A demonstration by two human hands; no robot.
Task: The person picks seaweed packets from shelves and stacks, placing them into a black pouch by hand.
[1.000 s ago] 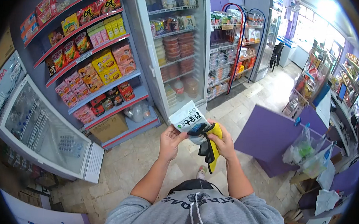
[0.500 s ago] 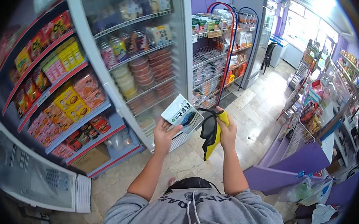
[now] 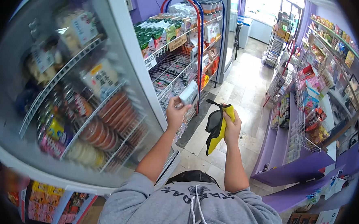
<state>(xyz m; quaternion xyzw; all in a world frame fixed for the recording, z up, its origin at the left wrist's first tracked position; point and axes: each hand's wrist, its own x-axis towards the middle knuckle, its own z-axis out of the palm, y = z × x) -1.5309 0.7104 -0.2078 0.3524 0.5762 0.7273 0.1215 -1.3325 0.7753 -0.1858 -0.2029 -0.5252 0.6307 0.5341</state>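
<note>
My left hand [image 3: 176,115] holds a small white and blue packet [image 3: 189,93] between thumb and fingers, beside the wire rack. The packet is tilted, and its print is too small to read. In my right hand [image 3: 232,129] is a yellow and black item [image 3: 216,126] with dark mesh panels and a black strap, its fingers closed round the yellow edge. The two hands are apart, in front of my chest.
A glass-door fridge [image 3: 149,66] with food tubs and packs stands at the left. Behind my left hand is a wire rack [image 3: 177,67] with packets. Purple shelving [image 3: 279,174] and a wire basket of snacks are at the right. Tiled floor [image 3: 241,95] runs between them.
The view has turned and moved forward, so the fridge looms larger and the rack is closer. The packet has tilted in my left hand and shows less of its front. My right hand keeps its hold.
</note>
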